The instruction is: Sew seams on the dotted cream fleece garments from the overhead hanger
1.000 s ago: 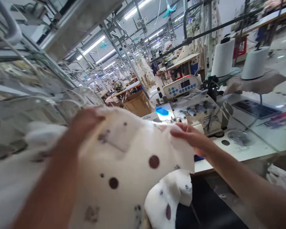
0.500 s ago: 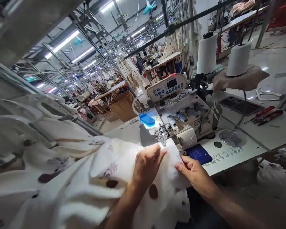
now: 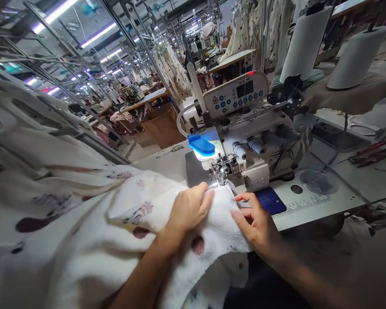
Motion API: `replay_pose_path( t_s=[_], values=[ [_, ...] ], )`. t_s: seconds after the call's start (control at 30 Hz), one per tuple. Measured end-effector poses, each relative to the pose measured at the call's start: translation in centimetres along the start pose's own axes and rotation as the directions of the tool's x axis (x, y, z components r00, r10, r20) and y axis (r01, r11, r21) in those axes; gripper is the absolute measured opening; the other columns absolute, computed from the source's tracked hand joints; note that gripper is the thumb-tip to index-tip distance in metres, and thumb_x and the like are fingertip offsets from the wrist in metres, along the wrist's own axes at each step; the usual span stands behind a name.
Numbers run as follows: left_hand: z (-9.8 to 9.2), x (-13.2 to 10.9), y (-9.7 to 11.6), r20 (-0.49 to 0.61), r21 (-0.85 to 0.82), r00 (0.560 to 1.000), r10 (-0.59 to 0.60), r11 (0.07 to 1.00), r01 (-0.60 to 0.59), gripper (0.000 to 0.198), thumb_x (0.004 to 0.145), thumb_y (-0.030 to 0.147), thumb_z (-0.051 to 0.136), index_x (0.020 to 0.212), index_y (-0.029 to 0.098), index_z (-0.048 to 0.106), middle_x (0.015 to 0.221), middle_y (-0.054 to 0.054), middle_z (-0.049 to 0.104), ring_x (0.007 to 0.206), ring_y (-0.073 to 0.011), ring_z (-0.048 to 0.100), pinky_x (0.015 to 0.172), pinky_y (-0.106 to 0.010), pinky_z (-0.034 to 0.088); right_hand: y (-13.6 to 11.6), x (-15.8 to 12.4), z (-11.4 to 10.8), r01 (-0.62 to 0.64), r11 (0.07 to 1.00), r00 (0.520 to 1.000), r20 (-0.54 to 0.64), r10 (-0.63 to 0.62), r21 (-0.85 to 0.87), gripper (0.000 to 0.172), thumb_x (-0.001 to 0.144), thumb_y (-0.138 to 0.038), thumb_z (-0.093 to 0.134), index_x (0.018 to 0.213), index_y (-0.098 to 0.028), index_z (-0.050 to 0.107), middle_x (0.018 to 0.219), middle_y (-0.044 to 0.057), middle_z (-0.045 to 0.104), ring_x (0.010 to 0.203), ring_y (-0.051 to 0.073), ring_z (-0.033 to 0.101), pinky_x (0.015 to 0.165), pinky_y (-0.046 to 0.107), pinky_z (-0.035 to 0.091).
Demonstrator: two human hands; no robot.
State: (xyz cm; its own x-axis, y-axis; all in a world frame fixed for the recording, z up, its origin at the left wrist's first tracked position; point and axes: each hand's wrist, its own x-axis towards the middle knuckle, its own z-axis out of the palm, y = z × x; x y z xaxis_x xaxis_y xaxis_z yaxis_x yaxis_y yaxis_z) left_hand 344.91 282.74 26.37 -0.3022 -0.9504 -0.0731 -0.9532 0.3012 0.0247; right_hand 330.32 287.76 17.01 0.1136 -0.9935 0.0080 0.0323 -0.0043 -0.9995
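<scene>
White fleecy fabric with printed animals and brown spots runs up to the presser foot of an overlock sewing machine. My left hand lies on the fabric just left of the presser foot, fingers curled and closed on it. At the fabric's right edge, my right hand grips lightly with thumb and index finger, a small gap showing between their tips. The fabric's cut edge curves down between my forearms. Part of it under my left hand is hidden.
A blue lamp shade lights the needle area. Thread cones stand behind the machine at the right. A blue pad, a clear round dish and red-handled tools lie on the table. More printed fabric hangs at the left.
The view has moved closer to the machine and turned. The fabric has spread flatter below my hands, with its curved edge now showing. My right hand's fingers have loosened and shifted along the edge.
</scene>
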Motion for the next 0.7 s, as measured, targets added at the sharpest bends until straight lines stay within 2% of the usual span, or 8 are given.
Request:
replay_pose_path(
  t_s=[0.1, 0.2, 0.27, 0.4, 0.5, 0.57, 0.63, 0.7],
  values=[
    [0.2, 0.0, 0.2, 0.008, 0.09, 1.0, 0.002, 0.996, -0.003, 0.029, 0.09, 0.032, 0.027, 0.07, 0.02, 0.044, 0.065, -0.001, 0.057, 0.06, -0.0151, 0.052, 0.055, -0.025, 0.03, -0.2, -0.2, -0.4, 0.074, 0.991, 0.997, -0.002, -0.075, -0.107, 0.021, 0.086, -0.032, 0.041, 0.101, -0.021, 0.051, 0.048, -0.007, 0.036, 0.039, 0.01, 0.026, 0.039, 0.023, 0.018],
    [0.6, 0.2, 0.5, 0.014, 0.202, 1.0, -0.015, 0.979, 0.012, 0.03, 0.09, 0.032, 0.026, 0.074, 0.02, 0.047, 0.068, -0.002, 0.059, 0.061, -0.0173, 0.055, 0.052, -0.027, 0.027, -0.5, -0.1, -0.7, 0.161, 0.972, 0.987, 0.031, -0.158, -0.172, 0.03, 0.086, -0.027, 0.038, 0.106, -0.022, 0.059, 0.067, 0.001, 0.054, 0.042, 0.01, 0.032, 0.038, 0.023, 0.021],
    [0.8, 0.4, 0.6, 0.011, 0.244, 1.0, -0.023, 0.97, 0.019, 0.029, 0.09, 0.033, 0.026, 0.077, 0.02, 0.049, 0.07, -0.002, 0.06, 0.063, -0.0185, 0.056, 0.052, -0.027, 0.027, -0.7, 0.1, -0.8, 0.164, 0.964, 0.986, 0.037, -0.16, -0.209, 0.035, 0.084, -0.025, 0.037, 0.112, -0.021, 0.059, 0.071, 0.003, 0.057, 0.043, 0.01, 0.034, 0.038, 0.024, 0.022],
    [0.9, 2.0, 0.4, -0.032, 0.237, 0.998, -0.056, 0.969, 0.062, 0.028, 0.088, 0.037, 0.03, 0.08, 0.02, 0.051, 0.071, -0.003, 0.061, 0.064, -0.0198, 0.058, 0.052, -0.027, 0.031, -1.8, 1.3, -0.7, 0.097, 0.966, 0.995, 0.018, -0.095, -0.238, 0.045, 0.082, -0.024, 0.038, 0.124, -0.013, 0.05, 0.042, -0.007, 0.033, 0.038, 0.01, 0.027, 0.039, 0.023, 0.019],
    [0.7, 3.3, -0.3, -0.076, 0.19, 0.995, -0.065, 0.979, 0.079, 0.029, 0.088, 0.037, 0.031, 0.08, 0.02, 0.053, 0.067, -0.005, 0.061, 0.064, -0.0225, 0.06, 0.055, -0.03, 0.037, -2.4, 2.6, -0.6, 0.043, 0.981, 0.999, -0.024, -0.049, -0.191, 0.046, 0.079, -0.021, 0.041, 0.124, -0.012, 0.044, 0.041, -0.01, 0.032, 0.038, 0.01, 0.03, 0.04, 0.022, 0.021],
    [0.6, 3.2, -0.5, -0.107, 0.166, 0.993, -0.054, 0.984, 0.071, 0.029, 0.087, 0.036, 0.033, 0.081, 0.018, 0.055, 0.069, -0.007, 0.061, 0.068, -0.0252, 0.061, 0.059, -0.034, 0.042, -2.3, 2.9, -0.6, 0.015, 0.989, 0.999, -0.043, -0.021, -0.15, 0.045, 0.078, -0.021, 0.043, 0.122, -0.013, 0.042, 0.042, -0.01, 0.034, 0.039, 0.01, 0.032, 0.041, 0.022, 0.023],
    [0.7, 1.7, -0.2, -0.188, 0.131, 0.98, 0.07, 0.99, -0.045, 0.026, 0.086, 0.034, 0.038, 0.091, 0.017, 0.056, 0.087, -0.011, 0.063, 0.084, -0.0273, 0.06, 0.072, -0.04, 0.045, -2.0, 2.3, -0.5, 0.011, 0.997, 0.999, -0.037, -0.013, -0.07, 0.047, 0.079, -0.022, 0.045, 0.125, -0.017, 0.037, 0.045, -0.01, 0.036, 0.041, 0.011, 0.035, 0.043, 0.022, 0.027],
    [1.1, -0.8, 0.6, -0.271, 0.09, 0.92, 0.282, 0.959, -0.268, 0.03, 0.085, 0.033, 0.043, 0.109, 0.016, 0.05, 0.111, -0.012, 0.058, 0.104, -0.0251, 0.054, 0.087, -0.039, 0.044, -1.6, 0.9, -0.4, 0.01, 0.999, 1.0, 0.007, -0.011, 0.04, 0.051, 0.08, -0.024, 0.047, 0.128, -0.019, 0.03, 0.051, -0.008, 0.042, 0.045, 0.012, 0.041, 0.046, 0.023, 0.033]
  ],
)
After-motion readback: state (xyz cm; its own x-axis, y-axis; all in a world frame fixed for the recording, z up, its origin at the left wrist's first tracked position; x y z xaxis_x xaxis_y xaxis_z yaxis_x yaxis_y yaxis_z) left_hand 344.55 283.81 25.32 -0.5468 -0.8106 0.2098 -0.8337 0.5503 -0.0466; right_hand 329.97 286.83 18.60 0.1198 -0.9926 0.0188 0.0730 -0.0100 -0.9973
